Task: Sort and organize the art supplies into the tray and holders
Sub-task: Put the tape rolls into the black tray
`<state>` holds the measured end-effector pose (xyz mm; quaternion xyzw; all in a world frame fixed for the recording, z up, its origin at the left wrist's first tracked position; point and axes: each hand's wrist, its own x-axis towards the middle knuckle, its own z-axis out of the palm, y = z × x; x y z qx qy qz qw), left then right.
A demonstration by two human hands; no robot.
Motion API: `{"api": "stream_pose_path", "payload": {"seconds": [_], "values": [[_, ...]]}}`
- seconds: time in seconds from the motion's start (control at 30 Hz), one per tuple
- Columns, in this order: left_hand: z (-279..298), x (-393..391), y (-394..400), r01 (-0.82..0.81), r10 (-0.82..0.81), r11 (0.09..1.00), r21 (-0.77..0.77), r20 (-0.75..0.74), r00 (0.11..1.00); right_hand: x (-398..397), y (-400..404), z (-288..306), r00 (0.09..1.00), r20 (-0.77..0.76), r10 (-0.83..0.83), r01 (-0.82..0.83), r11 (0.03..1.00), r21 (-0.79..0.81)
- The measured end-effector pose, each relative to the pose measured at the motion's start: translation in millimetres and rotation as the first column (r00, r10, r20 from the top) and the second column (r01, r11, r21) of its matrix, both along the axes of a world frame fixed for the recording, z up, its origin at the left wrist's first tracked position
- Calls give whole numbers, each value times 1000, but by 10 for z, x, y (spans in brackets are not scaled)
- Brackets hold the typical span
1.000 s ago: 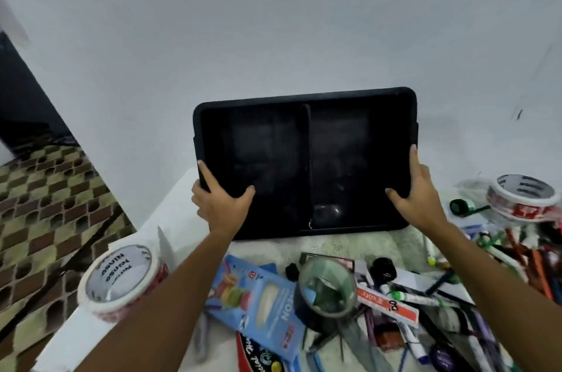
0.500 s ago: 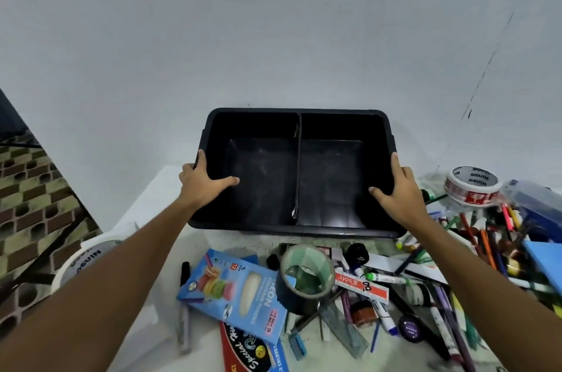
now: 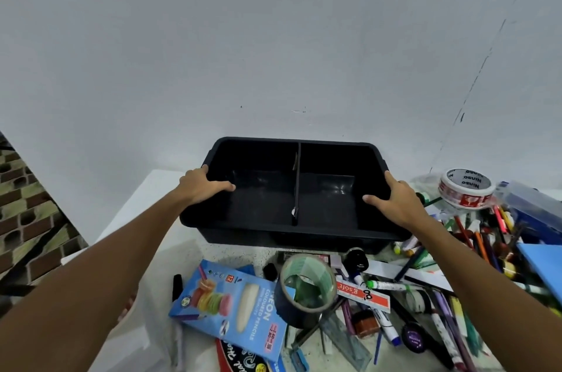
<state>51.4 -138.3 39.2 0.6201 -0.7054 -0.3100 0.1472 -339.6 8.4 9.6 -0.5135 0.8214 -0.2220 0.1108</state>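
1. White wall (image 3: 273, 36) stands behind the worktop (image 3: 188, 247), where the black tray (image 3: 292, 231) sits, long side left to right.
2. Left hand (image 3: 197, 186) and right hand (image 3: 395, 198) hold its two ends, fingers (image 3: 226, 187) curled over the rims.
3. Pens (image 3: 474, 237) lie nearest the right hand.

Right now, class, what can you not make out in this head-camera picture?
- Black tray: whether it rests on the table; its own front wall hides the base.
- Tape roll by the left arm: mostly hidden behind the forearm.
- Pen pile: cut off by the right edge, too blurred to count.
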Motion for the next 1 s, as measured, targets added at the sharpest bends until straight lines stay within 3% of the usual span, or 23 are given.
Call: {"api": "stream_pose_path", "payload": {"seconds": [0.2,0.33,0.4,0.47,0.53,0.57,0.67,0.73,0.83,0.9,1.0], "values": [[3,1,10,41,-42,999,23,23,999,-31,-7,-40,1000,-21,0,1,1000,23],[106,89,47,86,-94,992,95,91,991,40,52,101,979,-201,-20,59,980,190],[308,114,252,130,-134,991,36,174,976,183,114,230,944,-330,8,36,991,126],[497,217,491,167,-157,985,-41,179,971,433,162,351,923,-353,154,-178,983,-35],[623,436,756,201,-190,978,-53,165,968,766,250,494,872,-225,435,-467,877,-114],[665,582,922,215,-205,976,-34,185,961,939,320,569,805,-160,571,-589,801,-105],[690,975,1374,228,-231,973,45,293,928,1346,537,685,590,-96,802,-799,597,75],[631,1175,1631,210,-215,976,55,393,894,1491,649,644,496,-136,858,-827,514,229],[422,1422,1840,174,-158,985,10,480,863,1533,744,464,407,-239,882,-790,471,392],[255,1530,1859,123,-84,991,-55,462,883,1520,778,341,409,-234,882,-762,471,445],[99,1546,1791,99,-9,976,-194,419,908,1508,792,251,465,-201,862,-770,506,388]]}}
